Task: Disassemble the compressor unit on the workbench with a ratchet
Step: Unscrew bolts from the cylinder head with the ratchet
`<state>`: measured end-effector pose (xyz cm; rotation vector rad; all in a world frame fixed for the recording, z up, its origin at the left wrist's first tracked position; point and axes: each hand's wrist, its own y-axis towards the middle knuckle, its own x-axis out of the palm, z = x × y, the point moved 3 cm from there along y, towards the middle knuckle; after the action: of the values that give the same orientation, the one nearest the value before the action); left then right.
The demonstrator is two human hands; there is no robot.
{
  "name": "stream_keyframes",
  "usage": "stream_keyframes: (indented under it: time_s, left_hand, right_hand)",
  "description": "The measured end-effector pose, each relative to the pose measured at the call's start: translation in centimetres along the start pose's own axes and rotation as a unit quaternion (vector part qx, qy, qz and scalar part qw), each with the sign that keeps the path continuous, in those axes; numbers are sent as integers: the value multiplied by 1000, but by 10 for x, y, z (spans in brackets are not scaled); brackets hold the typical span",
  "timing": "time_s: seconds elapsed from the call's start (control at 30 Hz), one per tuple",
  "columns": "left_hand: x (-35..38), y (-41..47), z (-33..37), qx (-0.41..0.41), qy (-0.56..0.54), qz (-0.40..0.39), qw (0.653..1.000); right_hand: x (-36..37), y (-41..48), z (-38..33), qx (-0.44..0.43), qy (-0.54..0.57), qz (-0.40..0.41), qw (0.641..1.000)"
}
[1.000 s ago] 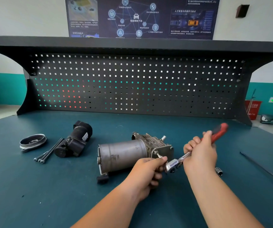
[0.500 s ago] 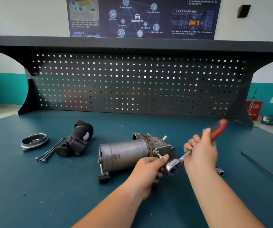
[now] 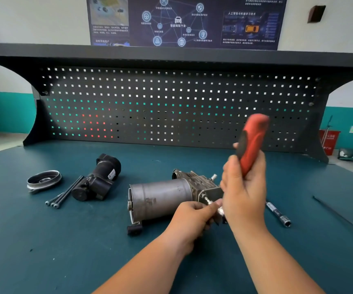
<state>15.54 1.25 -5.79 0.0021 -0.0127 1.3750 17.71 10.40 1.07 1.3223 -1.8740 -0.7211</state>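
Note:
The compressor unit (image 3: pixel 160 198), a grey metal cylinder with a ribbed cast head on its right, lies on its side on the teal workbench (image 3: pixel 43 240). My right hand (image 3: pixel 243 187) grips the red and black handle of the ratchet (image 3: pixel 253 139), which stands nearly upright, its top blurred. The ratchet's head is hidden behind my hands. My left hand (image 3: pixel 192 219) pinches the small socket and bolt (image 3: pixel 208 201) sticking out of the compressor's right end.
A black removed part (image 3: pixel 99 179), three long bolts (image 3: pixel 64 194) and a round metal cover (image 3: pixel 43 180) lie at the left. A socket extension (image 3: pixel 278 215) and a thin black rod (image 3: pixel 341 217) lie at the right. The pegboard (image 3: pixel 171 107) stands behind.
My right hand has swung the ratchet handle up and leftward, from slanting to the right to almost upright. My left hand stays at the socket. The compressor has not moved.

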Motion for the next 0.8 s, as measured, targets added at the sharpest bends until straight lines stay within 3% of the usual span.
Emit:
stream_keyframes:
  time_s: [0.07,0.13,0.27,0.37,0.43,0.47,0.53,0.6,0.7,0.8]
  left_hand:
    - [0,0,0,0,-8,-5,1000]
    - [0,0,1,2,-24,-12,1000]
    - [1,-1,0,-7,-58,-27,998]
    - [2,0,0,-18,-89,-39,995]
    - [4,0,0,-22,-109,-46,993]
    - [4,1,-1,-24,-114,-46,992]
    - [4,1,-2,-31,-111,-46,992]
    - [1,1,-2,-38,-92,-38,994]
    - [-1,1,-2,-39,-52,-18,998]
    - [1,0,-1,-9,-32,-20,999]
  right_hand:
    - [5,-5,-3,-37,-65,-53,996]
    - [6,-5,-4,-35,-74,-45,996]
    - [-12,12,13,97,85,119,985]
    - [-35,13,39,283,184,293,894]
    - [-41,6,53,372,244,350,824]
    - [-42,5,56,389,256,360,808]
    - [-42,8,55,367,247,351,825]
    - [-36,16,42,292,209,303,883]
    - [-18,16,16,144,125,169,967]
    - [-1,4,2,34,17,28,999]
